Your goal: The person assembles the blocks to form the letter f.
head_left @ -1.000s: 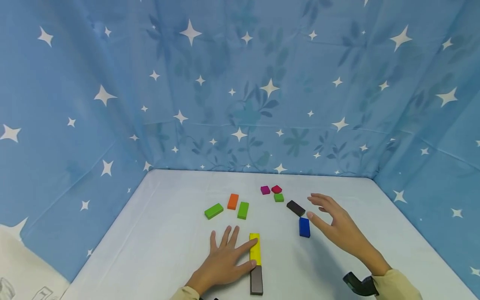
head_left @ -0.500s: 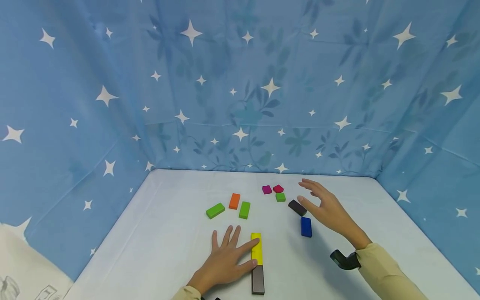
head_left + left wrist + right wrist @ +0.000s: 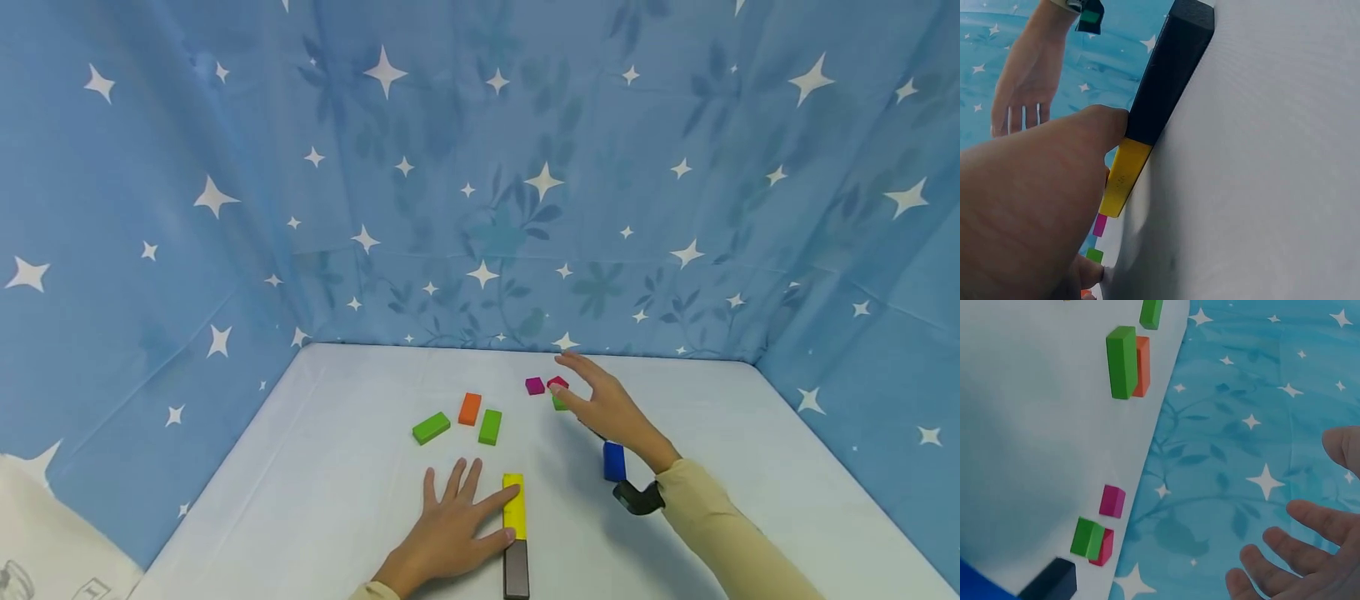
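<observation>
My left hand (image 3: 456,533) rests with spread fingers beside a yellow block (image 3: 515,518) in the head view. Its index fingertip lies on the yellow block, and its thumb is where that block meets a dark grey block (image 3: 516,575), end to end in a line. My right hand (image 3: 611,410) hovers over the table with loosely bent fingers and holds nothing. It overlaps a black block (image 3: 1054,581), mostly hidden in the head view. Near its fingertips are a red block (image 3: 558,382) and a small green block (image 3: 560,403). A blue block (image 3: 614,463) lies below the wrist.
Two green blocks (image 3: 431,427) and an orange block (image 3: 469,408) lie left of centre on the white table (image 3: 315,467). A small purple block (image 3: 535,386) sits near the back. A starry blue curtain (image 3: 420,208) surrounds the table on the visible sides.
My right hand has moved left from beside the blue and black blocks, first rising away, and now overlaps the black block and reaches toward the red one. My left hand has stayed put.
</observation>
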The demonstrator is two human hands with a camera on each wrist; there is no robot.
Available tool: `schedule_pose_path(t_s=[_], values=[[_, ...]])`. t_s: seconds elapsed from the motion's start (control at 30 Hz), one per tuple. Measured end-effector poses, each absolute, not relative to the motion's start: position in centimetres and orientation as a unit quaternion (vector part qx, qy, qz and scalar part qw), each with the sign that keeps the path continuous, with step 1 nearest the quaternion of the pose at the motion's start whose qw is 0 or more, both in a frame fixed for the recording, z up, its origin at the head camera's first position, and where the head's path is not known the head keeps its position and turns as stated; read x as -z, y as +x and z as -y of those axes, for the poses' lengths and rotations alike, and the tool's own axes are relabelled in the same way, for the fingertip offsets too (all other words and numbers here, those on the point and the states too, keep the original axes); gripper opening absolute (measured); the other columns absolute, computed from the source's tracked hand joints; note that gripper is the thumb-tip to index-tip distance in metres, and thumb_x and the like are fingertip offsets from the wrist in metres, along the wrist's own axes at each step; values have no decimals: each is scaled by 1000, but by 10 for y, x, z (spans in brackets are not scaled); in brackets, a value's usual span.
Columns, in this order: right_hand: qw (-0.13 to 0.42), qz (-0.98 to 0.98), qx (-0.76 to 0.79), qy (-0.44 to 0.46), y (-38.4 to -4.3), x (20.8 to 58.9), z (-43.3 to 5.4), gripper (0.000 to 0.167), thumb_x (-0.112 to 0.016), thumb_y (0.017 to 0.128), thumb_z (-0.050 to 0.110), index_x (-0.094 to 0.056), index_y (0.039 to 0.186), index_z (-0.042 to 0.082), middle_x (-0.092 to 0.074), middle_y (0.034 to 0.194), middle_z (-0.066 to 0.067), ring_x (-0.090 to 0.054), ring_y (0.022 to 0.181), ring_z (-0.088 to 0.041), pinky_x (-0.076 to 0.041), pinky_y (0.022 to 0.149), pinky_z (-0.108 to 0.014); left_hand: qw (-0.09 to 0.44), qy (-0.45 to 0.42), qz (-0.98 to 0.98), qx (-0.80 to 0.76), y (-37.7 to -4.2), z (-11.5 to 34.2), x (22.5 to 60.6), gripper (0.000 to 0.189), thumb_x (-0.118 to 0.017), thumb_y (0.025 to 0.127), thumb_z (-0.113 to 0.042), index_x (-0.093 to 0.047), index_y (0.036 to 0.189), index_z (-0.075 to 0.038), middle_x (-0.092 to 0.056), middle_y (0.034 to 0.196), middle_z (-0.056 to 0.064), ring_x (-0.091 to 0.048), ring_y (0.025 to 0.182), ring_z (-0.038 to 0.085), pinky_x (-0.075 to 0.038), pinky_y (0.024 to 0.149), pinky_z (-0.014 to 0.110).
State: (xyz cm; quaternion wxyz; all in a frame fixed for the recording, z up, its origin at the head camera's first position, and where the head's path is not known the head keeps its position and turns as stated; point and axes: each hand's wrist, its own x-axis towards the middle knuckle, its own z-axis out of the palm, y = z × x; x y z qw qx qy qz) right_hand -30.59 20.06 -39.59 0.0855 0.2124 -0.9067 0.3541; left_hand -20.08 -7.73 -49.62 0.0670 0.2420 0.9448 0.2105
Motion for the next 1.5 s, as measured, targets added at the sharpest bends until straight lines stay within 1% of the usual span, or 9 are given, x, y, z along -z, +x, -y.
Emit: schedule_pose_path(t_s=[0.23,0.4,0.5,0.63,0.77,1.07,1.2,1.37,1.5], values=[[44,904,-368,215,-316,409,-175,68,-70,104,37,-49,160,6,-40,167,-19,-39,151,-47,-42,110,-71,67,245,-943,-217,-200,80,500,62,-52,104,-69,-48,161,-46,-25,174,20,-15,160,48,0,115,84],[15,901,-376,216,-320,417,-163,71,-71,102,42,-49,160,6,-41,168,-17,-40,151,-44,-41,113,-67,64,246,-942,-218,-199,80,499,62,-51,104,-69,-48,161,-45,-25,174,21,-16,160,48,-1,114,84],[4,900,-377,220,-322,425,-159,71,-72,103,40,-49,160,5,-42,167,-17,-39,152,-42,-39,115,-66,64,249,-942,-218,-200,80,498,62,-51,104,-69,-48,161,-45,-25,174,21,-16,160,48,-2,115,84],[-2,899,-374,225,-325,435,-152,68,-74,102,34,-51,157,3,-48,163,-18,-45,148,-42,-41,114,-65,58,254,-941,-215,-200,81,499,62,-50,105,-69,-48,162,-45,-23,173,25,-17,160,47,-3,115,84],[-13,902,-366,229,-330,443,-141,65,-75,101,30,-54,156,3,-51,160,-17,-46,147,-41,-41,114,-65,54,254,-942,-214,-201,82,500,62,-50,105,-68,-48,161,-45,-22,172,28,-18,159,47,-4,114,84],[-46,903,-357,234,-337,457,-123,66,-81,96,28,-58,152,2,-54,158,-17,-46,148,-39,-39,117,-63,57,254,-941,-215,-202,80,501,62,-51,104,-69,-48,161,-45,-22,173,27,-17,160,47,-3,115,84],[-52,905,-351,235,-339,463,-118,67,-85,93,29,-61,149,0,-56,153,-19,-51,143,-39,-41,116,-60,49,257,-942,-211,-200,80,499,61,-50,105,-68,-48,161,-45,-23,172,28,-18,160,46,-4,114,84],[-50,922,-306,231,-342,469,-109,68,-89,89,32,-65,143,-1,-63,142,-19,-59,129,-36,-47,112,-56,52,257,-942,-210,-200,82,497,61,-49,105,-68,-47,161,-46,-22,173,28,-17,160,46,-4,114,84],[-57,930,-289,219,-343,472,-104,66,-92,87,28,-67,141,-1,-63,136,-17,-61,123,-34,-49,111,-54,57,255,-942,-210,-200,81,498,61,-50,105,-68,-47,161,-46,-22,173,27,-17,160,45,-3,115,84]])
